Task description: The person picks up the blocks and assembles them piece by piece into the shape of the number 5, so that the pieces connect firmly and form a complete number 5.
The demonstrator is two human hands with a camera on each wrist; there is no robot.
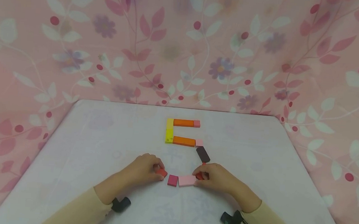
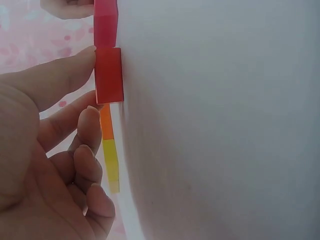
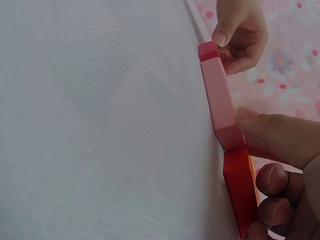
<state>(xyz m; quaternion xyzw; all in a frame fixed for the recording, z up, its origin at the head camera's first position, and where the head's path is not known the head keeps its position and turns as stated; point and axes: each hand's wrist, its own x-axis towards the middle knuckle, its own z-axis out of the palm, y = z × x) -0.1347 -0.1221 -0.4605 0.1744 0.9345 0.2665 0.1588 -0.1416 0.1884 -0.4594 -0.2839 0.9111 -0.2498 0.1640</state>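
Note:
My left hand [image 1: 146, 167] pinches a small red block [image 1: 161, 173] between thumb and fingers; the left wrist view shows the same red block [image 2: 109, 75] beside a magenta block. That magenta block [image 1: 172, 180] lies just left of a long light pink block [image 1: 187, 181]. My right hand [image 1: 218, 177] is curled at another red block [image 1: 199, 176], partly hidden by the fingers. In the right wrist view, its thumb [image 3: 247, 116] touches the pink block [image 3: 220, 100], while curled fingertips lie against the red block [image 3: 240, 187]. A dark block [image 1: 203, 154] slants above the right hand.
Farther back, yellow blocks [image 1: 169, 130] stand in a column. An upper orange block [image 1: 183, 123] and a lower orange block [image 1: 184, 141] extend right from it, each ending at a small pink block [image 1: 199, 142]. A white cloth covers the table [image 1: 101, 137]; a floral curtain [image 1: 184, 56] hangs behind.

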